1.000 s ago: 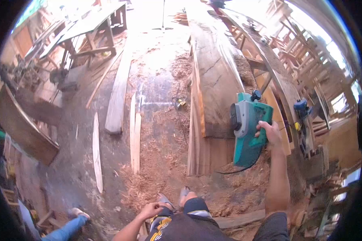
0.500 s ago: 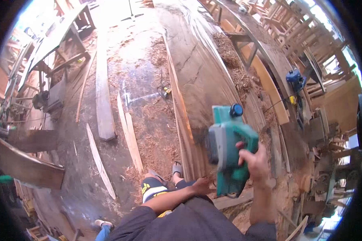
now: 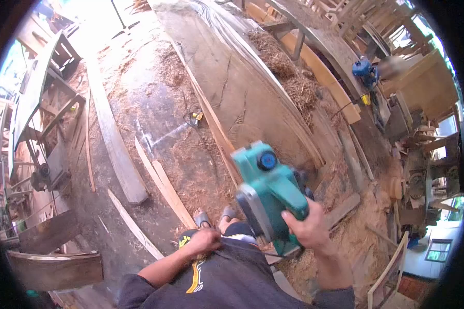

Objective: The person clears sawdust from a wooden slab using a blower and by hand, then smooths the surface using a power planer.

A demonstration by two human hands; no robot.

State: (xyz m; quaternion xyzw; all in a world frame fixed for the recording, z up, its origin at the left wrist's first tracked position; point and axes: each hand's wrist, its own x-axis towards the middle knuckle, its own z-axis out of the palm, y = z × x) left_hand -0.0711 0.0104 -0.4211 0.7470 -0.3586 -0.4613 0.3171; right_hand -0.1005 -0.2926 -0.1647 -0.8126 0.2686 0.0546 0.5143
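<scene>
My right hand is wrapped round the rear handle of a green electric planer. The planer has a blue round knob on top and hangs tilted in the air, over the near end of a wide wooden slab. Low in front of my body, my left hand is closed beside the hem of my dark shirt. What its fingers hold, if anything, I cannot make out; a dark line runs from there toward the planer.
Wood shavings litter the floor. A long board and narrow offcuts lie left of the slab. A small yellow tool sits on the floor. A blue power tool stands at right. A wooden bench is at far left.
The planer, in my right hand, has moved left and turned. My left hand has drawn left, in front of my shirt. The whole view has shifted and rotated.
</scene>
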